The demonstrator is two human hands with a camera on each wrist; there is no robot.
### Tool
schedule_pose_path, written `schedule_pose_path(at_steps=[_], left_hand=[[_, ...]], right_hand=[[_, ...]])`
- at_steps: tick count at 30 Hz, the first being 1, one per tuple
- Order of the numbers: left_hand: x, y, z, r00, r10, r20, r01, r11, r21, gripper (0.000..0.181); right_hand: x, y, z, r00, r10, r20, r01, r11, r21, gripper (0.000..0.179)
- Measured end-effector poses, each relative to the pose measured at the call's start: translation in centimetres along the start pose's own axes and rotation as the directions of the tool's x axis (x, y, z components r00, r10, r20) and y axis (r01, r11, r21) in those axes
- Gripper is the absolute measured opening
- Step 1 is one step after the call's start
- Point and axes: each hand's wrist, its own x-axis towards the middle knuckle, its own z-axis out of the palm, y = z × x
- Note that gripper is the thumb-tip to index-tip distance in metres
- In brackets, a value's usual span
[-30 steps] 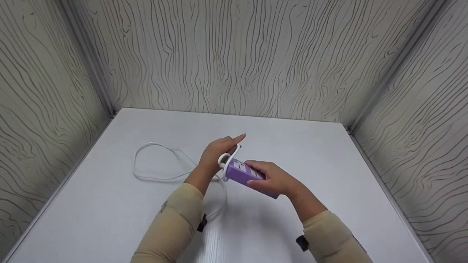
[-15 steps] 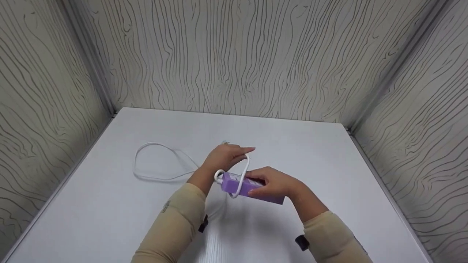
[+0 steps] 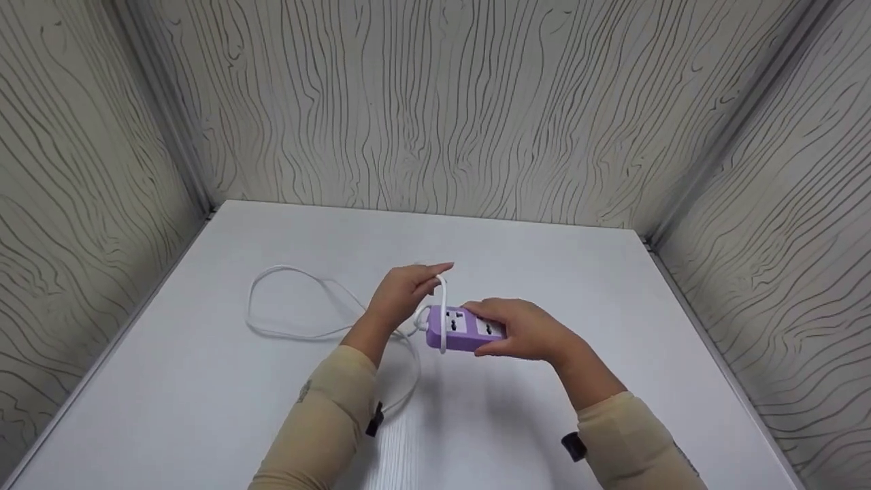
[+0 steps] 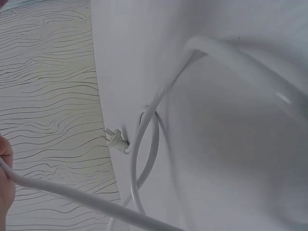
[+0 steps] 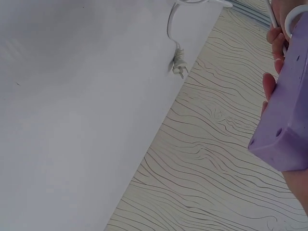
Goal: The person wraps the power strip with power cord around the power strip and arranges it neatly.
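Observation:
My right hand (image 3: 524,330) grips the right end of a purple power strip (image 3: 466,338) with white socket faces, held above the table. A turn of its white cord (image 3: 444,313) crosses over the strip's left end. My left hand (image 3: 401,292) pinches that cord just beyond the strip, its index finger pointing out to the right. In the right wrist view the strip's purple underside (image 5: 284,106) shows, with fingertips (image 5: 268,85) along its far edge. The cord's plug (image 4: 116,140) lies on the table in the left wrist view; in the head view my left hand mostly hides it.
A wide loop of the cord (image 3: 282,335) lies on the white table (image 3: 204,408) to the left, and another bend runs down beside my left forearm. Panels with a wood-grain pattern (image 3: 435,109) enclose the table at the back and both sides.
The strip has tipped so its sockets face up toward the head camera. The pinched cord turn went right, then back left, with my left hand; it now stands upright across the strip's left end.

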Motion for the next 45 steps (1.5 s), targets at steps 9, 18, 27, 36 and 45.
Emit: schedule_pose_path(at_steps=[9, 18, 27, 36, 45], left_hand=[[-0.6, 0.2, 1.9, 0.998, -0.058, 0.009, 0.059, 0.995, -0.085, 0.035], [-1.7, -0.2, 4.7, 0.986, -0.164, -0.019, 0.158, 0.972, -0.172, 0.019], [-2.5, 0.1, 5.4, 0.973, -0.227, 0.045, 0.232, 0.951, -0.204, 0.021], [-2.9, 1.8, 4.8, 0.943, -0.322, 0.085, 0.333, 0.919, -0.209, 0.022], [-2.5, 2.8, 4.4, 0.943, -0.329, 0.054, 0.334, 0.926, -0.176, 0.019]], right_hand=[[0.3, -0.5, 0.2, 0.985, -0.005, -0.173, -0.012, 0.995, -0.098, 0.060], [0.9, 0.0, 0.8, 0.940, 0.081, -0.332, -0.096, 0.995, -0.032, 0.061], [1.5, 0.3, 1.4, 0.896, 0.209, -0.392, -0.251, 0.966, -0.059, 0.062], [1.8, 0.9, 2.5, 0.864, 0.257, -0.433, -0.353, 0.922, -0.158, 0.061], [2.5, 1.5, 3.7, 0.814, 0.135, -0.565, -0.369, 0.871, -0.325, 0.061]])
